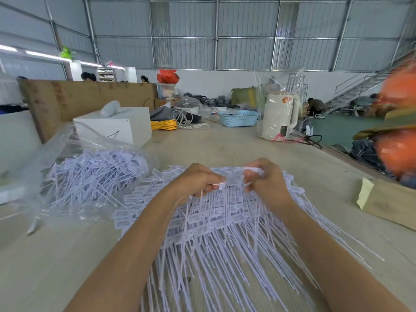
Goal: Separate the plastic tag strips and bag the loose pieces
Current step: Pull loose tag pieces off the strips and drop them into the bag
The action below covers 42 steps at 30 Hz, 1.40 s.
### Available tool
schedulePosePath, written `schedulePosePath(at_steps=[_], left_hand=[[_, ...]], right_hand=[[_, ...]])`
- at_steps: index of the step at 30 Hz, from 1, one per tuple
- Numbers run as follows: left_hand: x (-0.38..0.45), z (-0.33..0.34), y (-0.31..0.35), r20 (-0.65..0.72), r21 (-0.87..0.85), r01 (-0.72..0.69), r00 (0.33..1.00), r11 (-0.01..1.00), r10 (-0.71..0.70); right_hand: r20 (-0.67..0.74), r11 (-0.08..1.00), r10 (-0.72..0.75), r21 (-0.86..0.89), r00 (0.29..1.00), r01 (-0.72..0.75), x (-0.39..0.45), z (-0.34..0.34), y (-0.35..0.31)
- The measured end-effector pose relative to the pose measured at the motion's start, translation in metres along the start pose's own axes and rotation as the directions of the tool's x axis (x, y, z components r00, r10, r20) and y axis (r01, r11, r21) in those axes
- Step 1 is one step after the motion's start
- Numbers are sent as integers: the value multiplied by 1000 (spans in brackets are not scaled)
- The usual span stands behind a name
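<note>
Tags (216, 233) mostly unseparated on table (67, 255); our left hand (198, 181) and right hand (261, 176) each pinch a strip, seemingly the same one. Bag (94, 167) partly filled; plenty left.

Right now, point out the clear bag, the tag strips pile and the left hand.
clear bag (74, 152): head view, its upper film.
tag strips pile (213, 239): head view, middle stems.
left hand (198, 181): head view, its back.

You face a corrugated metal wall (245, 30) over a white lower wall (213, 83); a metal staircase (360, 86) rises beyond the wooden table's (236, 145) far right corner.
</note>
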<state>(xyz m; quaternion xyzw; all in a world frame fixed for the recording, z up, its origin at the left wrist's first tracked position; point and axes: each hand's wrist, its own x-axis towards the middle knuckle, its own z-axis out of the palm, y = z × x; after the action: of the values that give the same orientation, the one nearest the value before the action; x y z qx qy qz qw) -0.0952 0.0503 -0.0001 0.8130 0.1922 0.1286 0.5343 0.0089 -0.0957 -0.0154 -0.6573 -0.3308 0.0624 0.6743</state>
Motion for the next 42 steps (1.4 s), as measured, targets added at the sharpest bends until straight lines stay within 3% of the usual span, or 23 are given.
schedulePosePath(at_steps=[3,6,10,13,16,21,27,33,37,39,42], left_hand=[[1,-6,-1,-41,13,-2,999,1000,3],[5,0,-1,-48,38,51,998,998,-49],[6,7,-6,-76,162,34,997,986,-21],[1,12,-6,-68,264,-22,997,964,42],[2,16,-4,-79,274,-17,996,962,40],[0,15,0,-98,264,-57,992,963,85],[4,2,-5,-170,346,-31,981,938,95],[3,-31,-22,-241,437,163,969,884,-60],[0,-35,-19,-184,279,267,958,923,-222],[-2,-31,-16,-229,385,219,964,896,-138],[-6,-21,-4,-386,688,120,896,716,221]], right_hand=[[-192,960,138,268,972,-83,10,-28,-6],[-61,829,249,529,966,-180,10,-32,-12],[215,925,193,285,957,-250,-1,-5,-7],[249,992,107,31,962,-119,-6,11,-1],[318,996,50,-80,947,-25,-8,17,3],[418,994,76,40,905,-102,-12,26,4],[348,998,58,-12,936,-58,-10,22,4],[249,970,96,194,964,-146,1,14,1],[112,968,97,219,989,-120,10,-4,-4],[87,971,111,201,990,-126,12,-12,-4],[104,982,125,132,987,-138,12,-14,-2]])
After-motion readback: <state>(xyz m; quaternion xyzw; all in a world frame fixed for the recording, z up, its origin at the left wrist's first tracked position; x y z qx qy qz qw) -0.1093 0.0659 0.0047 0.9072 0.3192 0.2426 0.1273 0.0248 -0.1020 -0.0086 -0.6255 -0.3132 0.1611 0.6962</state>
